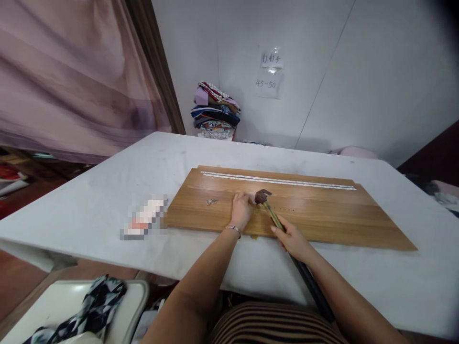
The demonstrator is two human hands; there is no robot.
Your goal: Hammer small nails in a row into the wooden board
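Note:
A wooden board lies flat before me, with a row of small dark nails in it right of the hammer head. My right hand is wrapped round the handle of a hammer, whose rusty head is low over the board. Just left of the head, my left hand rests on the board with its fingertips pinched; what they hold is too small to make out. A small pile of loose nails lies on the board farther left. Two white measuring strips run along the board's far side.
The board is on a table with a white cover. A blurred-out flat object lies left of the board. Folded clothes are stacked by the wall behind. A white chair with patterned cloth stands at the lower left.

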